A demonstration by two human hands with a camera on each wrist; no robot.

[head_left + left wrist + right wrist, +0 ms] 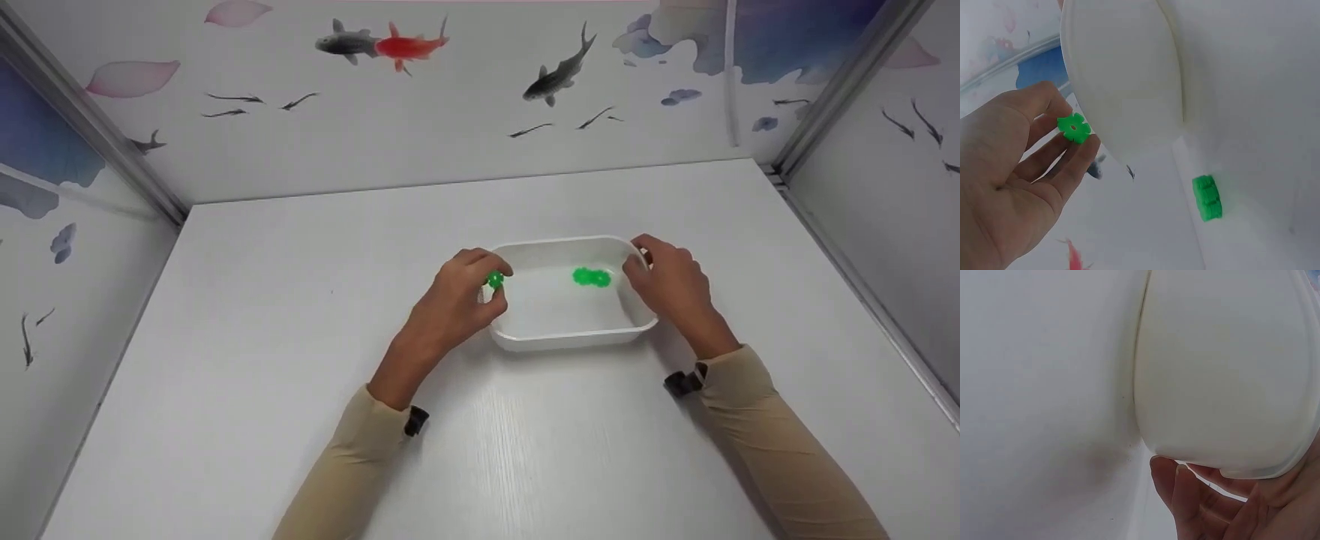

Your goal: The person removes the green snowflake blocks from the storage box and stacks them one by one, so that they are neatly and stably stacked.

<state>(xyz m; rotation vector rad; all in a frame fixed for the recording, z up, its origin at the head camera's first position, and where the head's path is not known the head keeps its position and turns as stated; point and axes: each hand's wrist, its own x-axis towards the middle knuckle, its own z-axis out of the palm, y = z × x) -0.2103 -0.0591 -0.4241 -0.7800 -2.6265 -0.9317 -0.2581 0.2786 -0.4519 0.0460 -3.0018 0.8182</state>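
A white rectangular plastic tray (562, 319) stands on the table. Inside it lie two or more green flower-shaped pieces (592, 277), close together towards the right. At the tray's left rim my left hand (457, 296) pinches one green flower-shaped piece (1074, 128) between thumb and fingers; it has a small slot in its middle. My right hand (675, 281) grips the tray's right end, fingers by the far corner. In the right wrist view, its fingertips (1185, 486) lie near the tray's outer wall. Another green stack (1207, 198) sits on the table, hidden from the head view.
The white table (285, 375) spreads around the tray on all sides. Behind it rises a panel (465, 127) painted with fish, and panels with metal posts stand left and right. Both sleeved wrists carry small black devices (684, 383).
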